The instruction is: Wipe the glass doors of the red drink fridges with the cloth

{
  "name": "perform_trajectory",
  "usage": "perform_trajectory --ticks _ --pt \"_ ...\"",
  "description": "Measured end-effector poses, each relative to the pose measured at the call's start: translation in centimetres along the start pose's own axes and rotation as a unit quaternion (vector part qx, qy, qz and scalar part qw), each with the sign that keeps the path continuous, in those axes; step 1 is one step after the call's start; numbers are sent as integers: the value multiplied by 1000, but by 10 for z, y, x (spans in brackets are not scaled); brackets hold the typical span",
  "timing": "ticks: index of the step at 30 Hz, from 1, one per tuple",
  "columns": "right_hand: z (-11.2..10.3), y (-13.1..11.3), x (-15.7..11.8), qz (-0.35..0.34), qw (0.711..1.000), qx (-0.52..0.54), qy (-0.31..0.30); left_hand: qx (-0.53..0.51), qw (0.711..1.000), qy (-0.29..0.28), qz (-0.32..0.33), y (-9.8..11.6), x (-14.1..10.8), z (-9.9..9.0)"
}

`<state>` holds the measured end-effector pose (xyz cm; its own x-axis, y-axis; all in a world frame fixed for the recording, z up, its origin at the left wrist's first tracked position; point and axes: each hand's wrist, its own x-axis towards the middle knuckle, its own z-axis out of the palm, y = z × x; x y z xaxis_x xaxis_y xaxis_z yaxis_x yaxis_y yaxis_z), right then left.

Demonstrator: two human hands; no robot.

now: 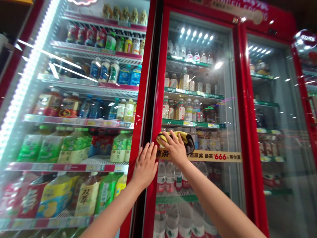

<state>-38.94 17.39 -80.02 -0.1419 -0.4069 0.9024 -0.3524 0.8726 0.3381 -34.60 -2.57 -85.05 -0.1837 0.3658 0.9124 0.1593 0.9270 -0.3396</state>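
Note:
My right hand (175, 148) presses a folded yellow and dark grey cloth (187, 137) against the glass door (198, 185) of a red drinks fridge, at the upper edge of a printed advertising strip (223, 156). Its fingers lie spread over the cloth. To the left, my left hand (145, 165) rests flat, fingers stretched out, by the red door frame (158, 99) and the dark gap between two fridges. Nothing shows in that hand. Part of the strip is hidden behind my right hand.
On the left stands another lit fridge with shelves of bottled drinks (74, 142). Water bottles (178, 218) fill the lower shelves behind the glass before me. A further red-framed glass door (272, 132) is on the right. Bright reflections lie across the glass.

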Motion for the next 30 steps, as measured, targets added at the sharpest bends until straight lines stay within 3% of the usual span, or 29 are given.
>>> perform_trajectory --ticks 3,4,7,9,12,14,17,19,22,25,28,30 --pt "6 13 -41 103 994 -31 22 -5 1000 15 14 7 0 2" --pt "10 14 -60 99 994 -37 21 -9 1000 18 17 9 0 4" --pt "14 12 -93 -35 999 -25 -23 -26 999 26 27 15 0 9" --pt "11 14 -88 -74 996 -15 -51 -36 998 29 33 20 4 14" --pt "2 29 -61 -14 998 -20 -63 -40 998 24 39 25 13 21" --pt "-1 42 -58 46 997 -33 -58 -37 998 13 39 29 17 23" --pt "7 51 -89 198 978 -63 -31 -33 999 -4 31 32 16 23" --pt "16 49 -118 257 963 -72 -19 -34 999 -9 25 34 12 23" --pt "19 46 -136 173 982 -59 -43 -40 998 -11 37 41 8 27" --pt "6 67 -116 80 993 -44 -78 -47 997 -7 62 53 12 35" --pt "-9 108 -97 107 990 -40 -85 -54 995 -4 79 67 20 43" --pt "-10 129 -104 187 979 -38 -68 -62 994 -4 85 76 24 48"
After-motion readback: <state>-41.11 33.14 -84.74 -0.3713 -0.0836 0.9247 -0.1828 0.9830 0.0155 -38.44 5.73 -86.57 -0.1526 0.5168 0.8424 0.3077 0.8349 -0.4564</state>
